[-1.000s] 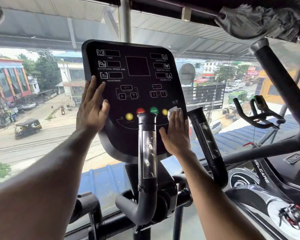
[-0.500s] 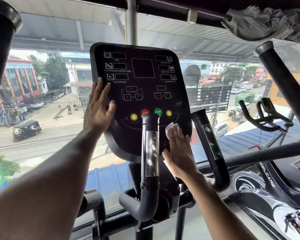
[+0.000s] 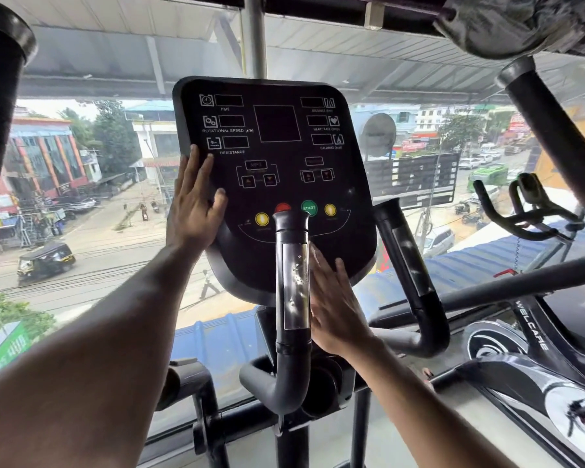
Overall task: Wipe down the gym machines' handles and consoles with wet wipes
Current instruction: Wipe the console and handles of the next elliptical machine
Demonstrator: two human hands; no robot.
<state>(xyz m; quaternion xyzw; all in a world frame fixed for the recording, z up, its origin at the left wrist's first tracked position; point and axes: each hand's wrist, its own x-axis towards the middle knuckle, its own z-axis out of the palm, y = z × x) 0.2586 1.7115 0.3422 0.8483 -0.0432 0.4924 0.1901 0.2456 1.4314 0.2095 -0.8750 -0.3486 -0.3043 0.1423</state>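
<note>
Right hand (image 3: 335, 309) lower (flat), console (image 3: 277, 184)

Matt black plastic console (image 3: 277, 184); the handle (image 3: 293, 298) is matt rubber with a shiny, scuffed metal plate.

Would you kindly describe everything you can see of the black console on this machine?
The console is a matte black, rounded panel, tilted toward the viewer before the window. White-labelled dark displays read time, rotational speed, resistance, distance, heart rate and calories; below sit arrow keys and red, green START and yellow buttons. The left hand lies flat on its left edge; the right hand presses flat on its lower part beside the front handle.
</note>
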